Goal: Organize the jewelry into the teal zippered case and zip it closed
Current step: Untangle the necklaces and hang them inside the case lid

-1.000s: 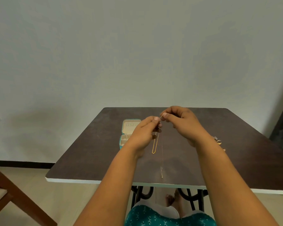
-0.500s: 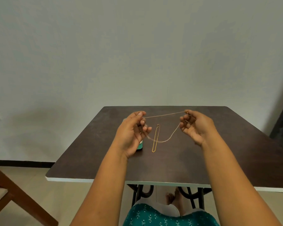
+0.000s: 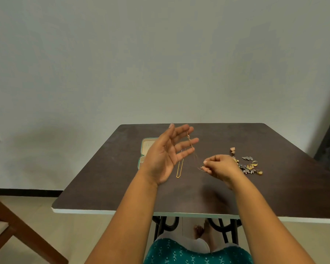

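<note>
Head view: thin chain (image 3: 191, 143) now draped over spread left hand (image 3: 167, 157) fingers, right hand (image 3: 220, 166) pinching its other end; untangled, ready for case (image 3: 145, 149) at desk's far-left.

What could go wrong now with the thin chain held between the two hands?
The thin chain only drapes over the open left hand, so it might slip off. Its slack near the right hand could knot. It hangs close to the gold chain on the table and might tangle with it.
</note>
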